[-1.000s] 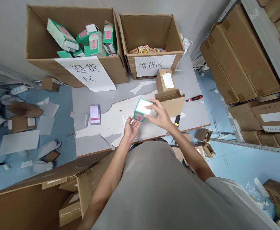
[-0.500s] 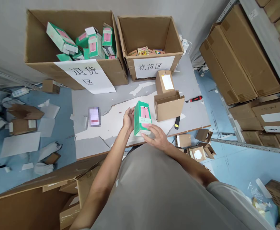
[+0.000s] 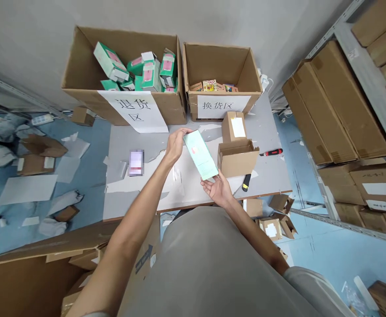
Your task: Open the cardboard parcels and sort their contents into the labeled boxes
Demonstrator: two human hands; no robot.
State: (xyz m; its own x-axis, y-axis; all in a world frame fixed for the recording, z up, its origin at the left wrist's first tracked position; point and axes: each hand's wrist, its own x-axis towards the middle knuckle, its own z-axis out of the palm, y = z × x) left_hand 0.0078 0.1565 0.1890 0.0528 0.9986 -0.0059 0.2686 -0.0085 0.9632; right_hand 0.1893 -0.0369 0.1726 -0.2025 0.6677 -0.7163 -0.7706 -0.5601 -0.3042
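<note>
Across one grey worktop (image 3: 118, 140) I count two large cartons (image 3: 87, 101), two small brown boxes (image 3: 240, 162) and two cutters (image 3: 272, 152); above it, my left hand (image 3: 174, 144) grasps one pale green box (image 3: 201, 155) by its far end, my right hand (image 3: 219, 190) its near end.

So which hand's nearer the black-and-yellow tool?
Right. The right hand, at the near end of the green box, is left of the tool; the left hand, at the far end, is farther left.
</note>
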